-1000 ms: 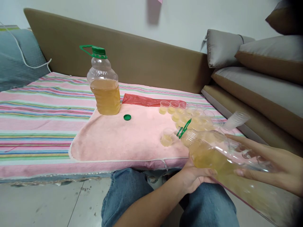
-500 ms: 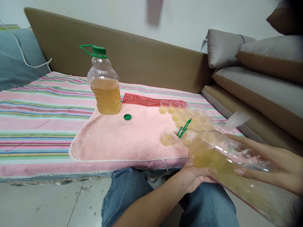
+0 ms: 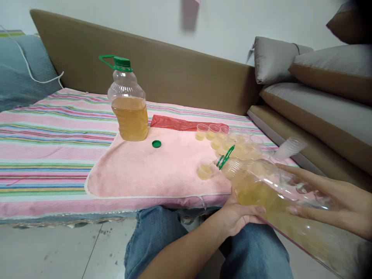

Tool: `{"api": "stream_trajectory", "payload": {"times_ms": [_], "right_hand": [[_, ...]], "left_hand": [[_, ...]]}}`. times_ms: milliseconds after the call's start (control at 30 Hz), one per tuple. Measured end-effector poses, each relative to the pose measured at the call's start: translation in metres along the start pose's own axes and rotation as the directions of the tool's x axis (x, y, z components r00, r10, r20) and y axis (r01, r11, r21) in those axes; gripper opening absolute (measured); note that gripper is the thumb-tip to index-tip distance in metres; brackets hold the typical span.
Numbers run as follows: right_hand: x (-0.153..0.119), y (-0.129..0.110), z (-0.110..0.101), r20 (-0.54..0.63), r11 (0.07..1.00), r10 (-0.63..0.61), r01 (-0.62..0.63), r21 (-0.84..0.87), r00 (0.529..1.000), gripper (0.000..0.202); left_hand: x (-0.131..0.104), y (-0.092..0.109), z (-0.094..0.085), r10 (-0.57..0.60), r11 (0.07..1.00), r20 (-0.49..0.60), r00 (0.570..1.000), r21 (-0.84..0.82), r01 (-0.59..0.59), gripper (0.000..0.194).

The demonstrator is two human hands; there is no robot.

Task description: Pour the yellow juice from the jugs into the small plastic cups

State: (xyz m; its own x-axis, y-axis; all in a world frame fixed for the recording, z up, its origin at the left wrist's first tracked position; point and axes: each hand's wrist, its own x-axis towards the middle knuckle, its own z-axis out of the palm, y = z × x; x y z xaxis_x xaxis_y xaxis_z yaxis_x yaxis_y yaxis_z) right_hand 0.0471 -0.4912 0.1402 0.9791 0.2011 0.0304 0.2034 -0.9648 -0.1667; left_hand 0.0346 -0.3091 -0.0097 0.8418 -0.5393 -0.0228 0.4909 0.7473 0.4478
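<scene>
The person's left hand (image 3: 242,217) clasps the underside of a tilted clear plastic bottle (image 3: 252,190) of yellow liquid; the right hand (image 3: 334,197) is clamped around its body. The bottle's mouth meets a small plastic cup (image 3: 204,173) on the pink cloth (image 3: 151,174). Farther lie a green cap (image 3: 156,144), clustered part-filled cups (image 3: 215,144) and an upright capped bottle (image 3: 130,120).

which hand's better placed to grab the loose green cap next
Probably the left hand: it is nearer the loose cap than the right hand, which holds the tilted bottle farther back, though the left supports that bottle too.
</scene>
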Motion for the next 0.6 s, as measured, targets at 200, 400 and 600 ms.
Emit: {"api": "stream_trajectory", "payload": {"times_ms": [200, 400, 600], "right_hand": [[0.000, 0.011, 0.003, 0.121, 1.000, 0.007, -0.006, -0.011, 0.993, 0.089], [-0.003, -0.008, -0.005, 0.073, 1.000, -0.004, 0.003, 0.012, 0.997, 0.086], [-0.005, -0.020, -0.011, -0.025, 0.994, -0.032, 0.034, 0.107, 0.999, 0.077]], "left_hand": [[-0.003, 0.003, 0.001, 0.042, 0.999, -0.006, 0.999, 0.027, -0.042, 0.068], [-0.003, 0.015, 0.001, 0.063, 0.996, -0.032, 0.998, 0.059, -0.061, 0.079], [-0.011, 0.033, 0.008, 0.132, 0.984, 0.038, 0.991, 0.116, -0.135, 0.077]]}}
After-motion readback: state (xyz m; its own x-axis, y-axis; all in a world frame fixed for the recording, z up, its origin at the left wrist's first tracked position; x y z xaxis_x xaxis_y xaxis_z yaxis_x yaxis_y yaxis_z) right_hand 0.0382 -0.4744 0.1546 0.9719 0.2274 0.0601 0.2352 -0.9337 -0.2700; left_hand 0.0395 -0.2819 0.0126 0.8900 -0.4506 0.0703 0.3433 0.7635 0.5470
